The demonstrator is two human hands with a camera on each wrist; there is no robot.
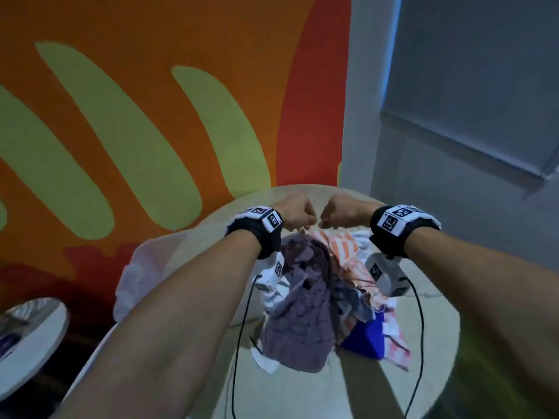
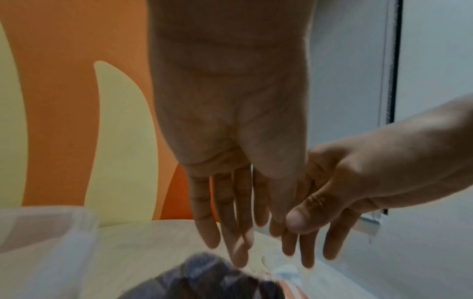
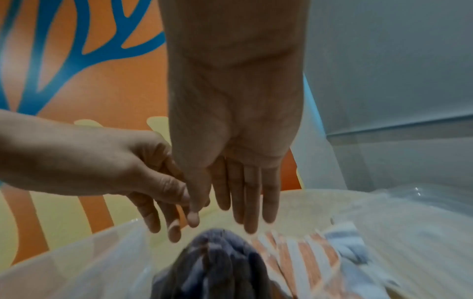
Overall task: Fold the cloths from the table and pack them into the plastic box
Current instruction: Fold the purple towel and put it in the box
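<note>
A heap of cloths lies on the round pale table (image 1: 429,328): a purple checked cloth (image 1: 299,313) on top, an orange striped cloth (image 1: 335,246) behind it, a blue cloth (image 1: 366,337) at the right. My left hand (image 1: 298,216) and right hand (image 1: 335,216) hover side by side over the heap's far end. In the wrist views the left hand's fingers (image 2: 230,222) and the right hand's fingers (image 3: 245,202) hang straight down, with no cloth between them. The thumbs sit close together. The clear plastic box (image 1: 136,267) stands left of the heap.
A painted orange and green wall (image 1: 151,116) rises behind the table, with a grey wall (image 1: 453,116) to the right. A round white object (image 1: 27,337) sits low at the left. Black cables (image 1: 242,343) hang from both wrist cameras over the table.
</note>
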